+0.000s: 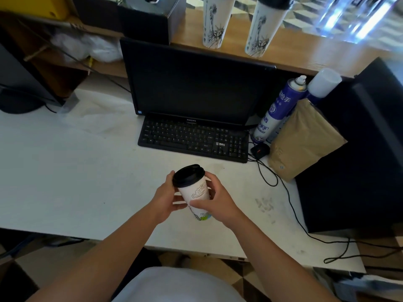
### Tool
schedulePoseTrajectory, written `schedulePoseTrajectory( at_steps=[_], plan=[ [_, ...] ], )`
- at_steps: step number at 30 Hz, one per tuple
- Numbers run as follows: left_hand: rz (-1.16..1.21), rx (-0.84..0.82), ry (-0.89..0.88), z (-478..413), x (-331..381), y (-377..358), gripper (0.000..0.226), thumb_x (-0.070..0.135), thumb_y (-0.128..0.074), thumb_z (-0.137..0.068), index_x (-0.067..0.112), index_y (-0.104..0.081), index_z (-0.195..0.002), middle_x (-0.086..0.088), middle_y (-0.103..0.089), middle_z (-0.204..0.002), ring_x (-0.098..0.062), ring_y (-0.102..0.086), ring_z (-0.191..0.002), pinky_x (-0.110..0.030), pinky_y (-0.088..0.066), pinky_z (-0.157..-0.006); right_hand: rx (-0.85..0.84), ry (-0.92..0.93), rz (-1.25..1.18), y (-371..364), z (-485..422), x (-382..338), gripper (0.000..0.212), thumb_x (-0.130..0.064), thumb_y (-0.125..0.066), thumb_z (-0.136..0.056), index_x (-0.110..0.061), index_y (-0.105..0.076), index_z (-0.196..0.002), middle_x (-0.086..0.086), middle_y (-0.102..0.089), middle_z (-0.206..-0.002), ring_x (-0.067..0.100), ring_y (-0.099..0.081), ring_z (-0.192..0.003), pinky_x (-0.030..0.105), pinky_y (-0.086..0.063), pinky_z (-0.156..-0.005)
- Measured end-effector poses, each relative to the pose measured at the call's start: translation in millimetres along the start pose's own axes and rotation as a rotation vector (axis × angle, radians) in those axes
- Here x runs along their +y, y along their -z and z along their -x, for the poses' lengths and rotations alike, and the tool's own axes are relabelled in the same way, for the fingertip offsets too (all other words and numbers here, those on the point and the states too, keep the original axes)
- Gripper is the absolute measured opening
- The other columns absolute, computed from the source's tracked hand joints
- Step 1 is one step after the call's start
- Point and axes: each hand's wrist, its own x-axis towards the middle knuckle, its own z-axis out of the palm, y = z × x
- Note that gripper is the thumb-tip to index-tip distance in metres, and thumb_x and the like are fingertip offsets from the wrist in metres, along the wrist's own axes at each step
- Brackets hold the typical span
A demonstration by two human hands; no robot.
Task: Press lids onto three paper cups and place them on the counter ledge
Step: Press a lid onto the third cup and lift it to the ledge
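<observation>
1. The white desk (65,171) fills the near scene; behind it runs the wooden ledge (305,55), far and higher, where the cups are to end up.
2. A dark monitor (192,83) stands between desk and ledge, with a black keyboard (194,140) just in front of it; any lift to the ledge has to clear the screen's top edge.
3. A brown paper bag (305,140) leans at the right; its top is folded shut, so what it holds cannot be seen.
4. Two tall cups (216,22) (263,27) already stand upright on the ledge with dark lids on; their contents are hidden.
5. The third cup (196,194) is near the front edge of the desk, tilted slightly; whether its base touches the desk I cannot tell, nor what is inside.
6. The left hand (165,199) wraps the cup's left side, fingers curled round the wall; the right hand (216,201) grips the right side, thumb across the front.
7. The black lid (188,175) sits on the rim and looks seated; I judge it wise to press all round the edge, hold the cup upright, then set it right of the other two.
</observation>
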Motion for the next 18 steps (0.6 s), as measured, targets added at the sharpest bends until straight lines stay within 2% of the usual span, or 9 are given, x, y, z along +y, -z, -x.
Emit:
schedulePoseTrajectory(
  at_steps=[4,7,9,11,13,15,18],
  plan=[
    [-0.082,0.002,-0.101,-1.2,-4.9,2.1,0.041,0.047,-0.031,-0.107,0.024,-0.065,-0.108,-0.005,-0.070,-0.112,-0.028,-0.068,-0.102,-0.047,-0.057,-0.090,0.024,-0.024,0.099,1.2,0.3,5.4,0.087,-0.016,-0.089,-0.068,-0.030,-0.046,-0.143,-0.005,-0.063,-0.129,0.016,-0.062,-0.117,0.037,-0.058,-0.095],
    [-0.236,0.065,-0.220,-9.1,-11.2,10.8,0.041,0.042,-0.032,-0.107,0.020,-0.066,-0.106,-0.006,-0.071,-0.111,-0.026,-0.070,-0.097,-0.046,-0.056,-0.091,0.011,-0.028,0.170,2.1,0.2,3.1,0.084,-0.009,-0.087,-0.070,-0.027,-0.046,-0.141,-0.003,-0.062,-0.126,0.014,-0.061,-0.114,0.024,-0.057,-0.085],
    [-0.420,0.180,-0.352,-21.1,-21.5,25.6,0.041,0.046,-0.035,-0.105,0.018,-0.066,-0.103,-0.008,-0.071,-0.113,-0.029,-0.067,-0.099,-0.042,-0.051,-0.089,-0.001,-0.019,0.208,5.2,0.1,-0.8,0.082,-0.005,-0.085,-0.071,-0.027,-0.046,-0.140,-0.004,-0.061,-0.124,0.011,-0.061,-0.111,0.016,-0.056,-0.073],
    [-0.745,0.367,-0.464,-36.3,-34.4,45.5,0.053,0.059,-0.037,-0.096,0.017,-0.065,-0.115,-0.014,-0.065,-0.124,-0.035,-0.059,-0.111,-0.043,-0.044,-0.095,0.001,0.002,0.265,8.9,-0.7,-5.3,0.080,-0.002,-0.083,-0.071,-0.027,-0.046,-0.137,-0.005,-0.060,-0.124,0.011,-0.061,-0.111,0.015,-0.055,-0.069],
    [-1.019,0.490,-0.419,-48.8,-48.9,61.9,0.068,0.067,-0.043,-0.091,0.017,-0.051,-0.138,-0.020,-0.046,-0.148,-0.043,-0.041,-0.131,-0.052,-0.036,-0.107,0.014,0.027,0.358,11.9,-4.5,-10.2,0.081,-0.002,-0.082,-0.069,-0.027,-0.046,-0.137,-0.005,-0.057,-0.125,0.014,-0.059,-0.112,0.017,-0.054,-0.072],
    [-1.236,0.524,-0.297,-55.7,-61.8,71.8,0.087,0.075,-0.041,-0.088,0.021,-0.026,-0.155,-0.018,-0.018,-0.164,-0.047,-0.018,-0.146,-0.059,-0.020,-0.116,0.023,0.051,0.447,15.6,-8.8,-15.6,0.081,-0.002,-0.081,-0.068,-0.026,-0.046,-0.137,-0.006,-0.055,-0.126,0.015,-0.057,-0.114,0.022,-0.056,-0.077],
    [-1.398,0.517,-0.255,-61.7,-78.3,81.8,0.101,0.086,-0.028,-0.082,0.028,-0.003,-0.160,-0.015,0.005,-0.168,-0.052,0.005,-0.149,-0.068,-0.003,-0.116,0.018,0.114,0.593,21.9,-16.7,-28.2,0.078,0.003,-0.077,-0.066,-0.023,-0.049,-0.134,-0.005,-0.053,-0.127,0.015,-0.054,-0.115,0.032,-0.055,-0.091]
  ],
)
